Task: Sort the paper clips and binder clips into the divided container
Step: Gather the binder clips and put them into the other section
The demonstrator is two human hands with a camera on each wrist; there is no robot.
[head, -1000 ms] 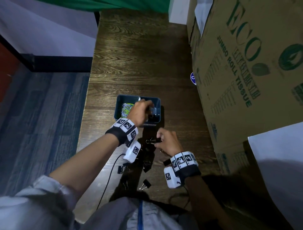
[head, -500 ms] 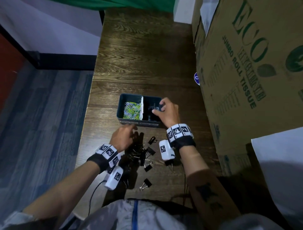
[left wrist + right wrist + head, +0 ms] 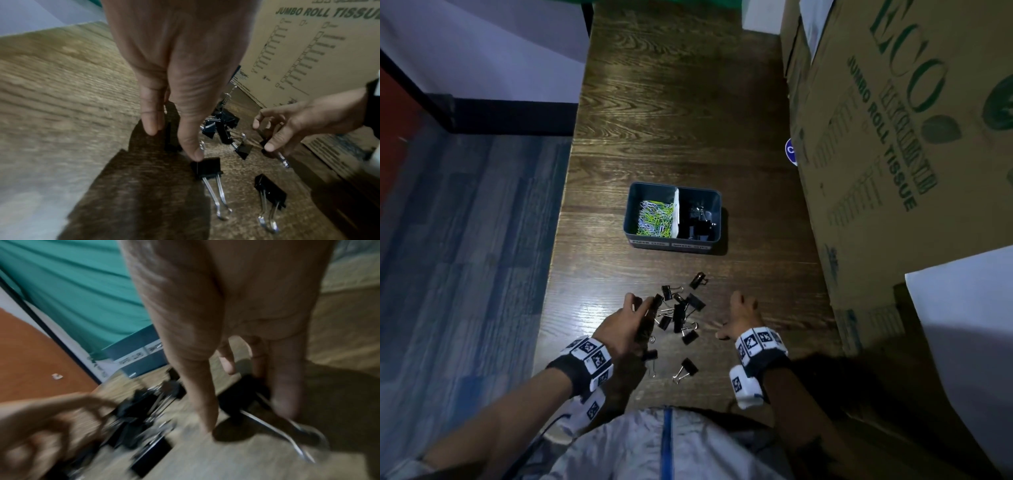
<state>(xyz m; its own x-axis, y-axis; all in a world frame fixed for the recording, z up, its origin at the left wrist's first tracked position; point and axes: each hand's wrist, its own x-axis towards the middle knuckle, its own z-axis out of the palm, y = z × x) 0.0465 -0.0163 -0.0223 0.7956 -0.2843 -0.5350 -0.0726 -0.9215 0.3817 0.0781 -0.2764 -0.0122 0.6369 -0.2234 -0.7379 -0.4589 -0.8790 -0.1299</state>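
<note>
"Your fingers (image 3: 151, 116)?"

"Left hand (image 3: 625, 329): close together, pointing down at a black clip; grip, I can't tell. Right hand (image 3: 743, 318): pinching one binder clip (image 3: 242, 395)."

"Around you?"

"Cardboard box (image 3: 893, 137) right, on the table (image 3: 671, 102). Divided container (image 3: 674, 245) ahead: paper clips (image 3: 654, 217) left compartment, stored binder clips (image 3: 697, 222) right. Loose binder clips (image 3: 681, 318) between your hands."
</note>
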